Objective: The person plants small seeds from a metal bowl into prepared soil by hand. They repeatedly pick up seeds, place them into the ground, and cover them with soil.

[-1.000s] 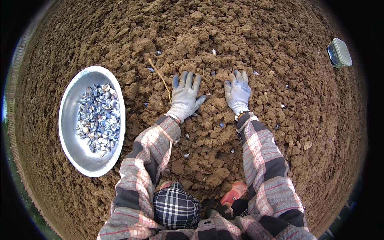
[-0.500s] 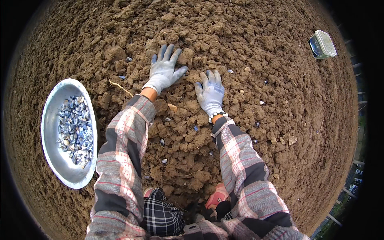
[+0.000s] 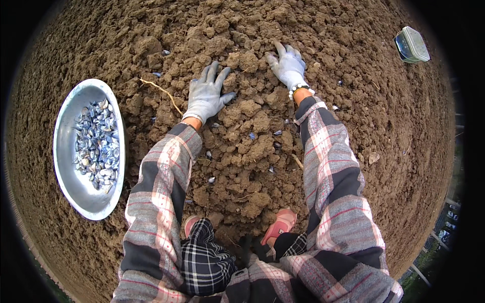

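Note:
My left hand, in a grey-blue coated glove, lies palm down on loose brown soil with its fingers spread. My right hand, gloved the same way and with a white bead bracelet at the wrist, rests farther forward and to the right. Its fingers are stretched out on the clods and hold nothing I can see. Small blue-and-white pieces that look like coated garlic cloves dot the soil between my arms, such as one clove and a paler clove.
An oval metal basin at the left holds many more of these cloves. At the far right stands a lidded plastic tub. A thin root lies beside my left hand. My pink shoes are at the bottom.
My right hand has moved forward and to the right across the soil. The left hand stays near its place, slightly lower in view. The basin and tub appear higher as the view shifts.

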The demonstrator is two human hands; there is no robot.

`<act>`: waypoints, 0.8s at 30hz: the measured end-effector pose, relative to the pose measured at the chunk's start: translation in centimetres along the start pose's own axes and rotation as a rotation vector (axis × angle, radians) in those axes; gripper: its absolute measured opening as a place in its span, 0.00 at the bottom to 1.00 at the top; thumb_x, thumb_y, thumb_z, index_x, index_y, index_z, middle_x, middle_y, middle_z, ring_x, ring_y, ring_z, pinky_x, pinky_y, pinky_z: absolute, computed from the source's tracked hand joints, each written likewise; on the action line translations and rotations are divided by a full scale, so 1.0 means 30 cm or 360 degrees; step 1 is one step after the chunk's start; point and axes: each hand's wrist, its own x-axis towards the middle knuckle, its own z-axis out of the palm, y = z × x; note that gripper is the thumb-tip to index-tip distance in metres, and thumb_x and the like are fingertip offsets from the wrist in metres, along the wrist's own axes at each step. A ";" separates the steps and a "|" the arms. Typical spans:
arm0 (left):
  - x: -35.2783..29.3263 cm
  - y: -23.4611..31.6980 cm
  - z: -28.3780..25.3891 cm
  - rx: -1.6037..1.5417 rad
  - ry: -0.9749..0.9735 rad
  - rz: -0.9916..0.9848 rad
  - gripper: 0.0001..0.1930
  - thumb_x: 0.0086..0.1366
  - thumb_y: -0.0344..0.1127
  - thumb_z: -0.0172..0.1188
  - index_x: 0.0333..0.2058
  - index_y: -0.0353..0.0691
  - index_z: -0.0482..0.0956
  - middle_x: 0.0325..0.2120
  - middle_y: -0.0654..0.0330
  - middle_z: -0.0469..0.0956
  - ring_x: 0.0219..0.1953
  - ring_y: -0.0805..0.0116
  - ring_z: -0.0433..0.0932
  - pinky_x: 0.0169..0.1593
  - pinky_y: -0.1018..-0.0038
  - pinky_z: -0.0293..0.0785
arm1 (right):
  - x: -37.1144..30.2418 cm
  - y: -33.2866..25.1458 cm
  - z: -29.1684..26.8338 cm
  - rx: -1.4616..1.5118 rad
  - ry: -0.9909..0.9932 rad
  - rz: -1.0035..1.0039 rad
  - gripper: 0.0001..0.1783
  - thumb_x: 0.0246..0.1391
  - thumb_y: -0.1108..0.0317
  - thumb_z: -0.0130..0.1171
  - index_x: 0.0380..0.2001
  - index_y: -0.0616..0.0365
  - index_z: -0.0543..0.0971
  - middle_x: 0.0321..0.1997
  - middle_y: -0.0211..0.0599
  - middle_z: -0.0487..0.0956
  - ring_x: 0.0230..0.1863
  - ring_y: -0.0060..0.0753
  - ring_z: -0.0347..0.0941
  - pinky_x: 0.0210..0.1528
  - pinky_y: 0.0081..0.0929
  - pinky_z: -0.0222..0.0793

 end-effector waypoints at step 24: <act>-1.025 0.135 0.028 -0.0151 -0.0451 0.0407 0.40 0.57 0.56 0.59 0.62 0.38 0.61 0.64 0.53 0.57 0.68 0.53 0.51 0.70 0.47 0.33 | -0.900 0.060 0.180 -0.0094 -0.0171 -0.0461 0.50 0.44 0.42 0.67 0.68 0.32 0.54 0.68 0.52 0.56 0.64 0.54 0.60 0.65 0.58 0.46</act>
